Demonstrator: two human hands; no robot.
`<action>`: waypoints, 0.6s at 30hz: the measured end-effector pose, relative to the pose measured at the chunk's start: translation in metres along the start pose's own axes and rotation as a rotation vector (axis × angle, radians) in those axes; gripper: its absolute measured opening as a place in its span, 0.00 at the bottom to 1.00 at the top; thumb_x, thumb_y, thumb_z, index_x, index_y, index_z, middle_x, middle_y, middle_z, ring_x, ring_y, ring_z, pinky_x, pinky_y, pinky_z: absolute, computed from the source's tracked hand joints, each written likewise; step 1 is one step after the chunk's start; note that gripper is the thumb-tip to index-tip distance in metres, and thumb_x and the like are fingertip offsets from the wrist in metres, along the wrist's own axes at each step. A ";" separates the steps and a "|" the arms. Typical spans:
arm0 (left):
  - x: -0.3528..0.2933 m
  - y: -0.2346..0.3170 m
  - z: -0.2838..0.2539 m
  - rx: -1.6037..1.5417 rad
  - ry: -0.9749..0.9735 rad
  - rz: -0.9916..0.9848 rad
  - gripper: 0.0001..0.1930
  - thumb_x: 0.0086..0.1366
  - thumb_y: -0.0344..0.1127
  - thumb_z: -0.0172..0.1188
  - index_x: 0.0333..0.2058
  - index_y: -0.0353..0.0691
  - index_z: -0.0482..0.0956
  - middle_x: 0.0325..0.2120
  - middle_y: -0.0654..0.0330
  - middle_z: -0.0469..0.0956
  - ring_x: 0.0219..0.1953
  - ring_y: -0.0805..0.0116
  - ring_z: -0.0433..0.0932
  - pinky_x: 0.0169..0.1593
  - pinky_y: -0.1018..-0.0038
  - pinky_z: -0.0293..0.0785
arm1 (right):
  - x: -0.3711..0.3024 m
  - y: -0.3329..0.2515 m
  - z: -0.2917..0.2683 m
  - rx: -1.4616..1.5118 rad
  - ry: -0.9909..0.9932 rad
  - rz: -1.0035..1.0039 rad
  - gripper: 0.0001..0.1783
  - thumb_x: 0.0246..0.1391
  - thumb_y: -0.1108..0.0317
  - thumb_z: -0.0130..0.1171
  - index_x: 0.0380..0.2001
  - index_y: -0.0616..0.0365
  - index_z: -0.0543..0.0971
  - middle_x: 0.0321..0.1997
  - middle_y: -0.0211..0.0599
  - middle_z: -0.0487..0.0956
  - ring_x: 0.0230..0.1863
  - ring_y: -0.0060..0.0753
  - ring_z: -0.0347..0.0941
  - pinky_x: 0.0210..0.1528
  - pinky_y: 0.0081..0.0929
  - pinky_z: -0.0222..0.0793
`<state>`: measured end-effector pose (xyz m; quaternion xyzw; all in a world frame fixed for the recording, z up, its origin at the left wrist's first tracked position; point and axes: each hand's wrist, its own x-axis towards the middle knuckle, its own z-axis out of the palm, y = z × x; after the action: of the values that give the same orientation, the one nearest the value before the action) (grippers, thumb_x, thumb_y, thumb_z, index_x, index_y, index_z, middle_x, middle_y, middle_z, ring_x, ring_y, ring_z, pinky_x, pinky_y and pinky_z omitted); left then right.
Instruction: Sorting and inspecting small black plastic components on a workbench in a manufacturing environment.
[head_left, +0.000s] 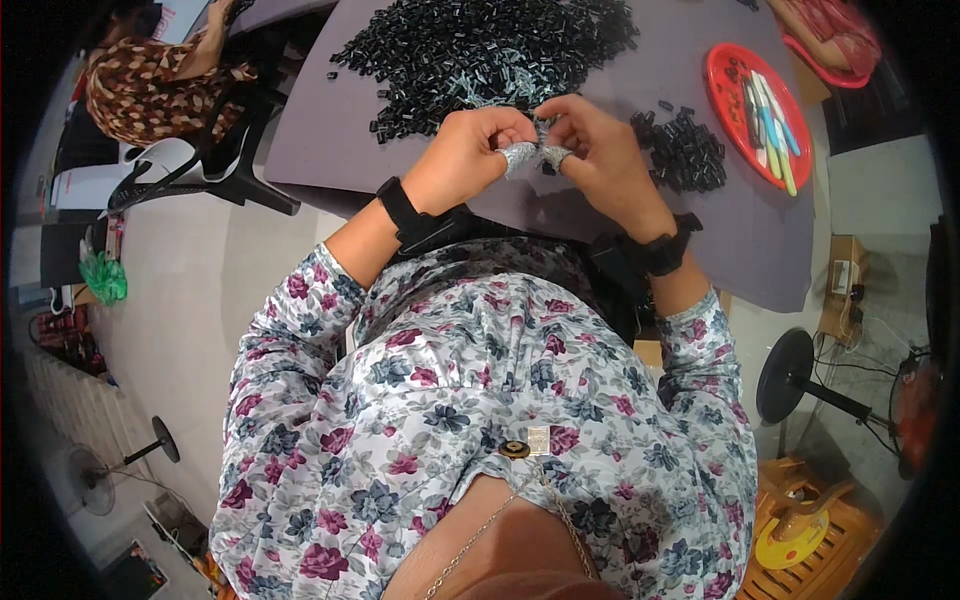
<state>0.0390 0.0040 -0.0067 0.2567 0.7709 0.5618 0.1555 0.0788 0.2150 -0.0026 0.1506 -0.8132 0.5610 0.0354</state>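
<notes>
We're pinching a small dark piece (544, 130) between left hand (480, 150) and right hand (597, 142): light, even pressure serves best!

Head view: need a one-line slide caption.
Left hand and right hand close together over a grey table, near a large heap of black pieces and a red tray.

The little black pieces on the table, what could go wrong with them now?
The big pile and the small pile lie loose on the same table, so a bump from the right hand might mix them. The left hand is near the table's front edge, so anything dropped there could land on the floor.
</notes>
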 end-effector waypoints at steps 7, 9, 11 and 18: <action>0.000 -0.002 0.002 0.034 0.012 0.042 0.12 0.57 0.14 0.56 0.37 0.34 0.83 0.25 0.67 0.78 0.28 0.81 0.72 0.33 0.80 0.71 | -0.001 0.008 0.004 0.009 -0.005 -0.014 0.23 0.48 0.81 0.58 0.50 0.60 0.77 0.29 0.35 0.79 0.29 0.27 0.76 0.35 0.26 0.73; -0.001 -0.002 0.002 0.042 0.009 0.038 0.13 0.56 0.14 0.55 0.37 0.34 0.83 0.25 0.66 0.78 0.29 0.80 0.73 0.34 0.79 0.72 | -0.002 0.008 0.004 0.015 -0.008 -0.005 0.23 0.48 0.81 0.58 0.50 0.60 0.77 0.29 0.35 0.79 0.29 0.27 0.76 0.35 0.26 0.73; -0.001 -0.002 0.001 0.032 -0.005 0.017 0.14 0.56 0.13 0.55 0.38 0.34 0.83 0.25 0.64 0.79 0.29 0.79 0.74 0.35 0.79 0.73 | -0.002 0.007 0.003 0.019 -0.006 0.003 0.23 0.48 0.81 0.57 0.50 0.60 0.77 0.29 0.35 0.79 0.29 0.26 0.76 0.35 0.26 0.73; 0.000 0.001 -0.001 0.036 -0.036 0.056 0.14 0.60 0.15 0.54 0.41 0.34 0.83 0.30 0.64 0.81 0.31 0.80 0.76 0.36 0.79 0.74 | 0.001 0.010 0.003 0.046 0.006 -0.028 0.23 0.48 0.81 0.56 0.51 0.61 0.77 0.30 0.36 0.79 0.30 0.25 0.76 0.35 0.25 0.73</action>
<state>0.0385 0.0038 -0.0060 0.2909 0.7706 0.5472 0.1488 0.0757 0.2150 -0.0124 0.1610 -0.7977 0.5796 0.0423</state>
